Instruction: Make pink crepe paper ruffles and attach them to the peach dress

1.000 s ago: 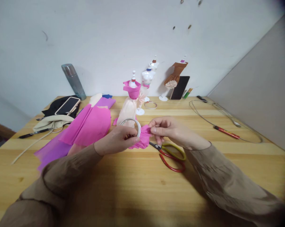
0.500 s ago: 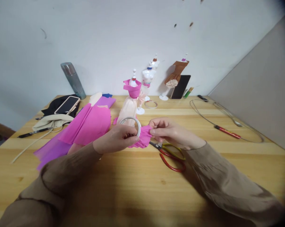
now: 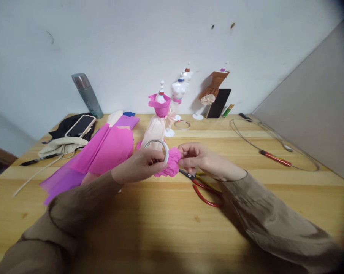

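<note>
My left hand [image 3: 140, 164] is closed around a roll of tape [image 3: 166, 152], its ring standing up between thumb and fingers. From the roll's right side spreads a gathered strip of pink crepe paper [image 3: 170, 163]. The fingertips of my right hand [image 3: 198, 158] pinch the strip's right edge. Just behind the roll stands a small mannequin [image 3: 161, 99] in a pink top and a pale peach skirt [image 3: 154, 129]. Scissors [image 3: 207, 194] with red and yellow handles lie under and in front of my right hand, partly covered by it.
Pink and purple crepe paper [image 3: 111, 152] lies left, beside a phone [image 3: 81, 125] and a cream cloth [image 3: 60, 146]. At the wall stand a bottle [image 3: 87, 95], white mannequins [image 3: 179, 90], a brown-dressed mannequin [image 3: 217, 80] and a dark phone [image 3: 219, 102]. A cable [image 3: 246, 140] and red-handled tool [image 3: 275, 158] are right.
My right hand has shifted slightly left, and the pink strip looks more bunched against the tape roll. My left hand stays nearly in place, and the view has tilted a little.
</note>
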### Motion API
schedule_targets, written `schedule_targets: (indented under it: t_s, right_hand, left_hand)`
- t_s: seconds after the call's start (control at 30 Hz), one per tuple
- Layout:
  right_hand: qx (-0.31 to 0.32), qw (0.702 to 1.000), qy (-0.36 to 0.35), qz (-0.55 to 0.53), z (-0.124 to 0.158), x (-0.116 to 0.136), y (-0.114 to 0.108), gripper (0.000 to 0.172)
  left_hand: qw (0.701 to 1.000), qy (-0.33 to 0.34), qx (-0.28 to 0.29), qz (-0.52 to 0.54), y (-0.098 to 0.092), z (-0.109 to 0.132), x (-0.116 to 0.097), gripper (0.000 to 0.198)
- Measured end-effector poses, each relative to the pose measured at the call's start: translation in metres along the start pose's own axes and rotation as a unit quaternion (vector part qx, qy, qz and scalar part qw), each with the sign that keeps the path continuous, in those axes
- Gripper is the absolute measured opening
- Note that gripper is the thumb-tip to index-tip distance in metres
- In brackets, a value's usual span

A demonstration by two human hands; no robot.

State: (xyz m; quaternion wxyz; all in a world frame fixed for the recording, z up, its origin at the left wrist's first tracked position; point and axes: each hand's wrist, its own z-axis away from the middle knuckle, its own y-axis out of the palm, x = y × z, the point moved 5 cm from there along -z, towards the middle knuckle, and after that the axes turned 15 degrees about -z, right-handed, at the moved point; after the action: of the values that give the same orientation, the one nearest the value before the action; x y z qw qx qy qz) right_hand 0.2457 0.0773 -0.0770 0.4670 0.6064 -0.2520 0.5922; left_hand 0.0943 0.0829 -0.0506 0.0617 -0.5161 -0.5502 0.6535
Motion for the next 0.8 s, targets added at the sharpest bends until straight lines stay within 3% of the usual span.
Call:
schedule_targets:
  t_s: [0.3,0.67,0.8]
  right_hand:
    - [-0.025,0.997,-0.005,-0.069,-0.003,-0.002,-0.011,0.025]
    - [-0.016,0.986,0.041,-0.160,-0.005,-0.012,-0.006,0.026]
    - [-0.009,0.985,0.046,-0.166,-0.005,-0.012,-0.004,0.035]
  left_hand:
    - [0.997,0.000,0.023,0.079,0.002,-0.002,0.004,0.035]
    - [0.999,0.012,0.046,0.004,0.004,-0.001,0.005,0.035]
    - [0.998,0.015,0.055,-0.004,0.005,-0.001,0.005,0.034]
